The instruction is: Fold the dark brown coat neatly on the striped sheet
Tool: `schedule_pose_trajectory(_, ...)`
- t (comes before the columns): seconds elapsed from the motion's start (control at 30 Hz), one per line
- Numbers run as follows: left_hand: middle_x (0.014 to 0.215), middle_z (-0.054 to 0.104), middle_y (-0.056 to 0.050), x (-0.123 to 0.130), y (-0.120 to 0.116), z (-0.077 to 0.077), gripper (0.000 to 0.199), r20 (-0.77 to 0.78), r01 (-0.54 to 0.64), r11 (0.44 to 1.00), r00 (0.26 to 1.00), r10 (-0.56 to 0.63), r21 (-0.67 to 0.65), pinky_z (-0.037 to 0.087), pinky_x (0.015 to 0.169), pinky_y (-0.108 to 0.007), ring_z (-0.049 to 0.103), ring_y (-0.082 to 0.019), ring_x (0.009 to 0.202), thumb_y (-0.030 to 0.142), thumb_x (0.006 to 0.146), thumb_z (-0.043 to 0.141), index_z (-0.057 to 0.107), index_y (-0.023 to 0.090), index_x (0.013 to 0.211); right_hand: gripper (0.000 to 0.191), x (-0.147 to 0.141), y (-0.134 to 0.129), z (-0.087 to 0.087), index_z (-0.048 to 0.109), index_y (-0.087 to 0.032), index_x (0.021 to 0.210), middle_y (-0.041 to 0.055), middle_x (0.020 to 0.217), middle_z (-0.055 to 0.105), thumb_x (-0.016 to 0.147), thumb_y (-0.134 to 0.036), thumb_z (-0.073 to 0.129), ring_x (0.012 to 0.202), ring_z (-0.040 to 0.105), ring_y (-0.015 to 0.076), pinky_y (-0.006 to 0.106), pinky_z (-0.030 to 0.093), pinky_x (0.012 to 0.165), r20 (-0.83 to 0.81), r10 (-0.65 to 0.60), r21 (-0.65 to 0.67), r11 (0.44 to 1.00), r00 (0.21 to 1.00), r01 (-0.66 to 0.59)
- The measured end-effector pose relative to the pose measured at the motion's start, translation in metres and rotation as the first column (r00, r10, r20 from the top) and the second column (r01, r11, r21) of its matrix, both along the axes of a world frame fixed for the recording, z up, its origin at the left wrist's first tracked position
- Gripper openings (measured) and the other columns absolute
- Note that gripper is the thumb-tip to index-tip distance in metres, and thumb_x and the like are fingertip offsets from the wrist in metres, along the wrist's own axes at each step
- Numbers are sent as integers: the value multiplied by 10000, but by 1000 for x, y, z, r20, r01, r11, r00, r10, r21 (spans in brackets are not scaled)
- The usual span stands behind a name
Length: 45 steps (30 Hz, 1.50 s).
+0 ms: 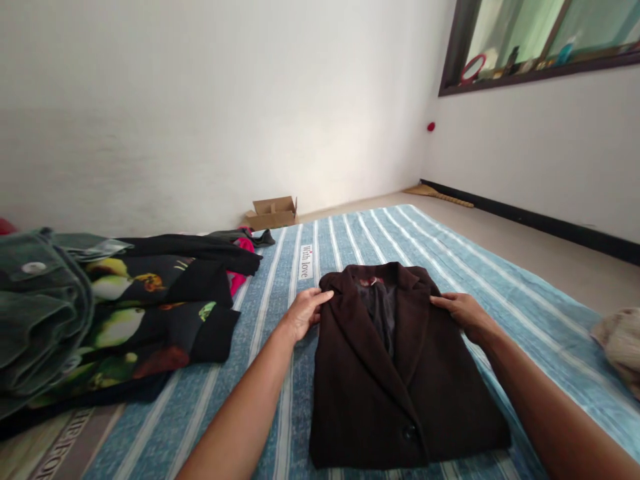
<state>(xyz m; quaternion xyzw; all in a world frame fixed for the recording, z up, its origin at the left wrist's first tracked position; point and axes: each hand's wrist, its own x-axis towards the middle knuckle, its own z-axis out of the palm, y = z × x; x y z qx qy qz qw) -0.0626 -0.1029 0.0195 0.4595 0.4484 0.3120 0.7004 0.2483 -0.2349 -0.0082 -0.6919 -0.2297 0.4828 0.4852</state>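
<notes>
A dark brown blazer lies folded into a rough rectangle on the striped bed sheet, front side up, collar pointing away from me. One button shows near its lower edge, and a dark lining is visible inside the neck. At the upper left shoulder, my left hand pinches the cloth between thumb and fingers. Opposite it, my right hand grips the upper right shoulder edge the same way. The fingers under the cloth are partly hidden on both sides.
To the left lies a pile of clothes, with a grey-green denim garment over a printed black garment. A blue striped sheet covers the bed. Beyond it are a cardboard box and a broom. Beige cloth sits at the right edge.
</notes>
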Motion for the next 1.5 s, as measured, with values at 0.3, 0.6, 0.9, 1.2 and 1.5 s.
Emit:
schedule_pose_trajectory(0.3, 682, 705, -78, 22, 33, -10, 236, 125, -19, 993, 992, 34, -116, 528, 640, -297, 660, -199, 608, 271, 621, 724, 648, 117, 782, 256, 3, 34, 11, 640, -114, 765, 97, 691, 689, 660, -335, 718, 624, 650, 213, 321, 539, 578, -362, -10, -3, 1000, 932, 10)
schedule_pose_trajectory(0.6, 840, 725, -39, 25, 40, -7, 431, 276, 32, 999, 960, -35, 15, 505, 789, -317, 673, -214, 790, 96, 522, 651, 653, 154, 949, 196, 11, 39, 17, 631, -142, 740, 32, 666, 683, 553, -120, 682, 551, 624, 160, 262, 516, 573, -283, 126, 321, 947, 951, -30)
schedule_pose_trajectory(0.9, 713, 710, -75, 28, 63, -20, 219, 238, 72, 996, 970, -58, -50, 504, 731, -336, 663, -214, 688, 178, 596, 652, 673, 112, 804, 318, 14, 52, 2, 616, -166, 820, 24, 708, 685, 536, -30, 570, 564, 628, 162, 259, 511, 568, -417, 141, 272, 962, 898, -25)
schedule_pose_trajectory(1.2, 665, 682, -5, 31, 77, -22, 276, 266, 25, 1000, 964, -25, 1, 470, 668, -259, 623, -146, 615, 60, 494, 609, 647, 136, 757, 194, 22, 76, 7, 601, -171, 725, 9, 619, 659, 561, -69, 621, 535, 607, 162, 265, 493, 559, -358, 116, 218, 975, 927, -38)
schedule_pose_trajectory(1.5, 640, 667, -26, 34, 90, -27, 206, 247, 2, 1000, 969, -4, 6, 486, 695, -331, 632, -191, 626, 84, 515, 594, 623, 136, 712, 233, 31, 80, -2, 609, -156, 732, 22, 649, 656, 514, -85, 565, 539, 597, 162, 252, 468, 532, -364, 233, 298, 946, 902, -124)
